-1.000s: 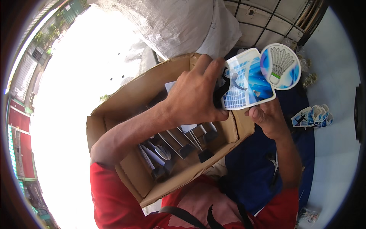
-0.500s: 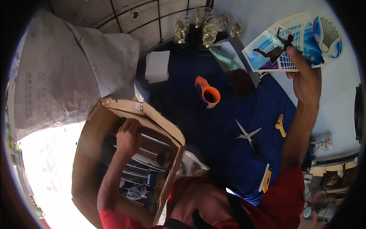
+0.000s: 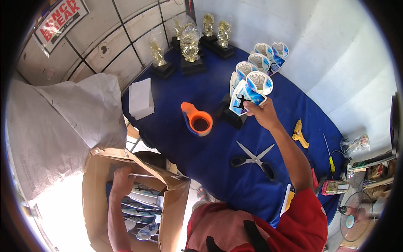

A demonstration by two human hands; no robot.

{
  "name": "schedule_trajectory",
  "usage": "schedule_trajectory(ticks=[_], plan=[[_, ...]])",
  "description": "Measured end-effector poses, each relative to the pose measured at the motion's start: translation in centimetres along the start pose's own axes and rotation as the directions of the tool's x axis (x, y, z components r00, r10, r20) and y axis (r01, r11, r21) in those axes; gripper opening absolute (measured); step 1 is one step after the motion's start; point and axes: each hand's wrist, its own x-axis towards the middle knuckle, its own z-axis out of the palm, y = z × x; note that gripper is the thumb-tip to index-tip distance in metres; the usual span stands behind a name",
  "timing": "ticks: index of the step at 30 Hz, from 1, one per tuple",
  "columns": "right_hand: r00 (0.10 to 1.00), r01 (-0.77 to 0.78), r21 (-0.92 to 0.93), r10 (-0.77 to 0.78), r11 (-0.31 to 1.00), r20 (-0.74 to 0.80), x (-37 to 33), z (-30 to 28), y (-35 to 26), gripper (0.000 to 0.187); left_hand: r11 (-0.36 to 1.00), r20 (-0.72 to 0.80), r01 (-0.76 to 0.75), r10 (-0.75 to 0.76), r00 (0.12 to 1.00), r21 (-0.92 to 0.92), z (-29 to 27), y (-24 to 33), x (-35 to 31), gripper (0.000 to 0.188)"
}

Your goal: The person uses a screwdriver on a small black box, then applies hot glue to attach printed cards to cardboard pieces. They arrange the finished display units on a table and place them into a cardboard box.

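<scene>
My right hand (image 3: 265, 113) is closed on a badminton trophy, a flat blue-and-white plaque (image 3: 244, 93) with a dark player figure, a round shuttlecock top and a black base. The thumb lies on its front, low at the right. Several matching trophies (image 3: 260, 61) stand in a row just behind it. My left hand (image 3: 122, 181) is inside an open cardboard box (image 3: 176, 201) at lower left, fingers curled by a thin edge; what they grip is hidden. More plaques (image 3: 140, 203) are packed in rows in that box.
On the blue-covered table (image 3: 168, 122) lie white cards (image 3: 141, 98), an orange tape dispenser (image 3: 197, 119), open scissors (image 3: 254, 159), a yellow glue gun (image 3: 299, 134) and a screwdriver (image 3: 331, 165). Gold trophies (image 3: 189, 48) stand at the back. A grey sack (image 3: 79, 113) borders the box; a fan (image 3: 357, 216) is at right.
My right hand has brought the trophy down and left, away from the view, to the row of matching ones. My left hand stays in the box. The view has shifted, showing more of the table.
</scene>
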Motion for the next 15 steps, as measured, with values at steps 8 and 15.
schedule_trajectory(ticks=[8,15], plan=[[0.871,0.49,-0.351,-0.426,0.798,0.246,3.5,2.2,2.5,0.033,0.375,-0.523,-0.369,-0.521,0.675,-0.85,-9.5,2.8,-5.3,0.054],[0.914,0.219,-0.859,0.21,0.463,0.346,2.0,0.7,-4.1,0.034,-0.142,-0.654,-0.648,-0.007,0.757,-0.748,-16.5,14.7,-2.9,0.08]])
